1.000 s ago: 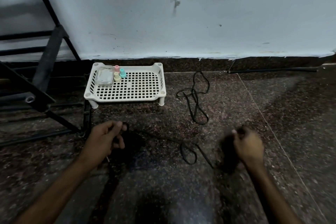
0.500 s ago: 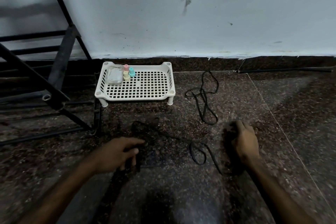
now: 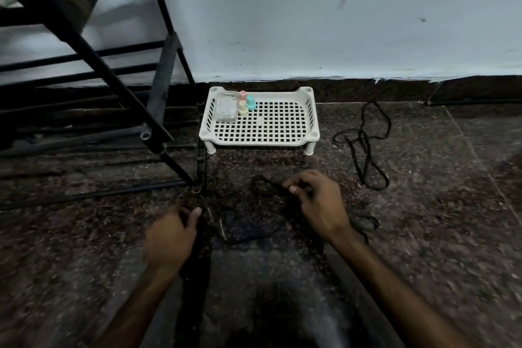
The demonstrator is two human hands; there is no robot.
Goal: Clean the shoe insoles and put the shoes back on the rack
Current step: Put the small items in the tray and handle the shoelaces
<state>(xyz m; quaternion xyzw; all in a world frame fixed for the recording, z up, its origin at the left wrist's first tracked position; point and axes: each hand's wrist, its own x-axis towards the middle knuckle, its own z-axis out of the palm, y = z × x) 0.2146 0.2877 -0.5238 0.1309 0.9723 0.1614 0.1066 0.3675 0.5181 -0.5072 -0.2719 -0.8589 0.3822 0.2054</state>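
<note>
I see my right hand [image 3: 319,203] with fingers curled, pinching a black lace [image 3: 264,186] that loops on the floor [image 3: 423,234] just before the white tray [image 3: 260,142]. My left hand [image 3: 169,237] is also curled, thumb forward, but in the blur I cannot tell if it grasps anything. Between both hands lies a dark shoe piece [image 3: 245,227], flat and bluish-black, its outline very unclear against the dark stone. The black rack [image 3: 84,45] stands at the left. A second lace [image 3: 364,147] lies loose at the right of the tray.
</note>
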